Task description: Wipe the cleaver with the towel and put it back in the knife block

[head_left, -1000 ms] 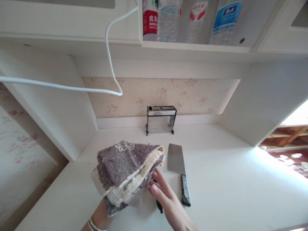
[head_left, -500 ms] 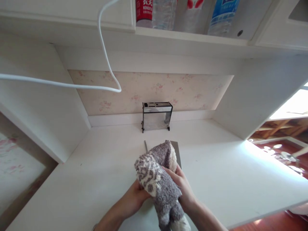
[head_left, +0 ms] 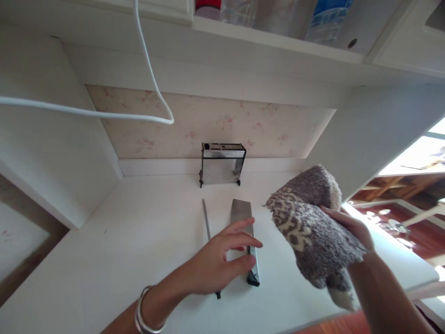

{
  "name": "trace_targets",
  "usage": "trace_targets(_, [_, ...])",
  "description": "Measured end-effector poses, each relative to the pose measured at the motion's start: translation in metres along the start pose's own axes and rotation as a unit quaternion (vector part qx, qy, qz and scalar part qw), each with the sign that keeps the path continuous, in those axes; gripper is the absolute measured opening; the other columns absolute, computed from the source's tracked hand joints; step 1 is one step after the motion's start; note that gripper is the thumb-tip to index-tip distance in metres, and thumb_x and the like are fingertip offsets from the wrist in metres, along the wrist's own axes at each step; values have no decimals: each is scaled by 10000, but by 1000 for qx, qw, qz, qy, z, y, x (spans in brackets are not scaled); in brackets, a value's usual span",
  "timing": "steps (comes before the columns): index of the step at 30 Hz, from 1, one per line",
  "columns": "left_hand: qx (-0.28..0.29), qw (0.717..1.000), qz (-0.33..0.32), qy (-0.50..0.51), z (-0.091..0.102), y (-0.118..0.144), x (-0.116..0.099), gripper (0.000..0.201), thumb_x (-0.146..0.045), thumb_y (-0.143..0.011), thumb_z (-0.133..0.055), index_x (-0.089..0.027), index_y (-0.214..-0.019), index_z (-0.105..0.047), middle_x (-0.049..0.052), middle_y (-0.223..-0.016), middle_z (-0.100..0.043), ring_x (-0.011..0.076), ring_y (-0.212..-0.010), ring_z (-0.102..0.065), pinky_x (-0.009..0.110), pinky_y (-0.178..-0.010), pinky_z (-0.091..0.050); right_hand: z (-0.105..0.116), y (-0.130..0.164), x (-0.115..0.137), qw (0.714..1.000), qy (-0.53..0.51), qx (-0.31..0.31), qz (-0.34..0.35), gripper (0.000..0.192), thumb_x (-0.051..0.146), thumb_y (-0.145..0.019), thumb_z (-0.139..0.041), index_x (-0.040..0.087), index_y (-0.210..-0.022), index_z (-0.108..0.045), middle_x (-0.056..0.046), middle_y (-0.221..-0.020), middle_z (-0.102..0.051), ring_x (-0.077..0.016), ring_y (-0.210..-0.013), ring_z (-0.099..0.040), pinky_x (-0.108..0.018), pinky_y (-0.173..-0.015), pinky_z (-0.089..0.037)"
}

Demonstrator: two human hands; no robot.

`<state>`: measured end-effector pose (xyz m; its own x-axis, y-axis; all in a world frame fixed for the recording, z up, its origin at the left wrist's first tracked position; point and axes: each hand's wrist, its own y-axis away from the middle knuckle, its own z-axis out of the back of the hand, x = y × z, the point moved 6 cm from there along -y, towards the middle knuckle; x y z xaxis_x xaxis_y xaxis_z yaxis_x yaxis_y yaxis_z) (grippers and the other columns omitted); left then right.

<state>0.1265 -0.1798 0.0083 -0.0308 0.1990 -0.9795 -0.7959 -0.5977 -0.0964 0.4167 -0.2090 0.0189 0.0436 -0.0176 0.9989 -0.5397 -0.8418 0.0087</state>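
Note:
A fuzzy grey and cream towel (head_left: 313,227) hangs bunched in my right hand (head_left: 356,232), lifted over the right part of the white counter. My left hand (head_left: 220,260) is open, its fingers apart, and hovers over a cleaver (head_left: 241,211) lying blade away from me. I cannot tell whether the fingertips touch it. The cleaver's metal handle has a black end and is partly covered by my fingers. Left of it lies a thin grey rod (head_left: 206,218) with a black tip, its middle hidden behind my left hand.
A see-through box-like holder with black ends (head_left: 222,164) stands at the back of the white counter (head_left: 156,241). A white cable (head_left: 104,115) hangs across the upper left. Overhead, bottles (head_left: 327,21) stand on a cabinet shelf. Side panels close in the counter left and right.
The towel has moved right and up in my right hand. My left hand has let go of it and come over the cleaver, uncovering the cleaver and rod.

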Motion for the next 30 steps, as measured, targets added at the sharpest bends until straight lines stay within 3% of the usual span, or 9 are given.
trace_targets(5, [-96, 994, 47, 10, 28, 7, 32, 237, -389, -886, -522, -214, -942, -672, 55, -1213, -572, 193, -1031, -563, 283, -874, -439, 45, -21, -58, 976, 42, 91, -192, 399, 256, -723, -671, 164, -1109, -631, -133, -917, -713, -246, -714, -697, -378, -670, -504])
trace_targets(8, [-141, 985, 100, -14, 53, 21, 58, 269, -418, -879, -517, -200, -954, -655, 47, -1009, -629, 181, -909, -566, 292, -840, -424, 66, -24, -95, 956, 124, 104, -245, 441, 293, -761, -614, 169, -1183, -600, -121, -868, -714, -260, -709, -700, -392, -682, -504])
trace_targets(14, [-193, 965, 177, -28, 91, 43, 104, 339, -461, -858, -508, -172, -979, -639, 44, -905, -617, 199, -880, -557, 312, -820, -420, 92, -63, -115, 937, 278, 122, -171, 604, 373, -650, -695, 177, -1213, -594, -132, -957, -705, -320, -830, -684, -434, -769, -518])
trace_targets(16, [-213, 960, 181, -15, 98, 47, 117, 342, -470, -849, -513, -170, -960, -634, 40, -888, -606, 194, -877, -552, 307, -822, -423, 102, -81, -109, 893, 422, 104, -120, 776, 447, -622, -708, 133, -1305, -519, -183, -1052, -668, -371, -943, -648, -473, -844, -486])
trace_targets(18, [-228, 958, 175, 7, 101, 49, 127, 337, -475, -852, -503, -170, -925, -627, 39, -885, -600, 187, -879, -546, 299, -817, -429, 103, -92, -94, 817, 572, 54, -45, 853, 539, -682, -628, 119, -1391, -409, -233, -1132, -617, -423, -1011, -605, -519, -886, -441])
trace_targets(20, [-231, 957, 172, 31, 100, 49, 134, 338, -475, -863, -480, -169, -911, -614, 46, -908, -605, 178, -866, -542, 292, -794, -436, 81, -87, -73, 753, 654, 30, 65, 776, 565, -791, -470, 141, -1427, -340, -238, -1170, -589, -430, -1052, -575, -530, -916, -403])
trace_targets(23, [-230, 955, 181, 48, 97, 49, 140, 351, -484, -866, -467, -165, -951, -584, 56, -914, -617, 160, -791, -533, 281, -723, -435, 15, -48, -53, 723, 651, 112, 205, 621, 465, -895, -312, 178, -1446, -286, -163, -1107, -619, -338, -1050, -585, -449, -923, -406])
trace_targets(25, [-232, 954, 182, 48, 96, 50, 141, 364, -493, -862, -469, -162, -983, -562, 54, -885, -619, 150, -743, -519, 274, -684, -427, -28, -14, -56, 717, 634, 209, 201, 569, 366, -909, -288, 231, -1461, -241, -91, -924, -657, -262, -845, -637, -373, -769, -450])
trace_targets(30, [-235, 955, 174, 46, 95, 53, 142, 375, -487, -860, -474, -152, -1019, -533, 41, -826, -609, 140, -701, -502, 266, -652, -418, -96, 56, -90, 618, 615, 473, 127, 626, 166, -783, -420, 377, -1372, -386, -10, -694, -623, -188, -633, -616, -266, -559, -343])
